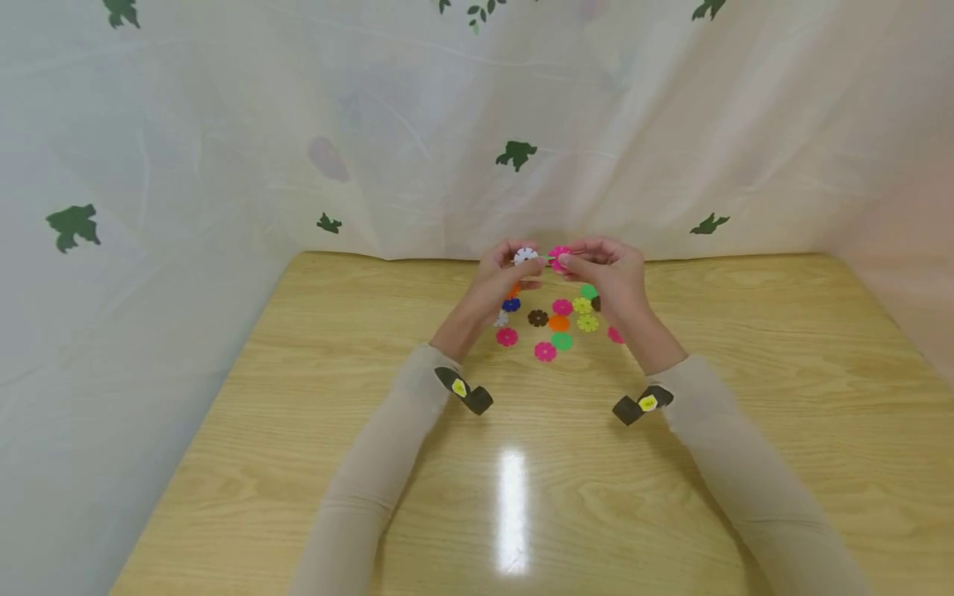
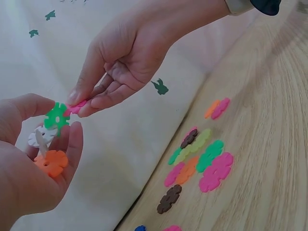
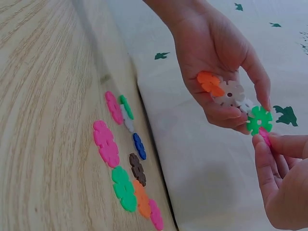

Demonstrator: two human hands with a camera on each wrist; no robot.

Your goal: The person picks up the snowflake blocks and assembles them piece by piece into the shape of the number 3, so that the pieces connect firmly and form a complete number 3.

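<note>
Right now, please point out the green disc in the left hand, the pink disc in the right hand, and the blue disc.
Green disc (image 2: 52,119), left wrist view: face, beside the centre hole.
Pink disc (image 1: 557,252), head view: upper face.
Blue disc (image 3: 139,146), right wrist view: middle.

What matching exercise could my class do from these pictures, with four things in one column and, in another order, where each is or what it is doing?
Column one
1. Left hand
2. Right hand
3. Blue disc
4. Curtain

Column two
A. Pinches a pink disc
B. Hangs behind the table
C. Holds a green disc and an orange disc
D. Lies on the table

Right pairs: 1-C, 2-A, 3-D, 4-B
</note>
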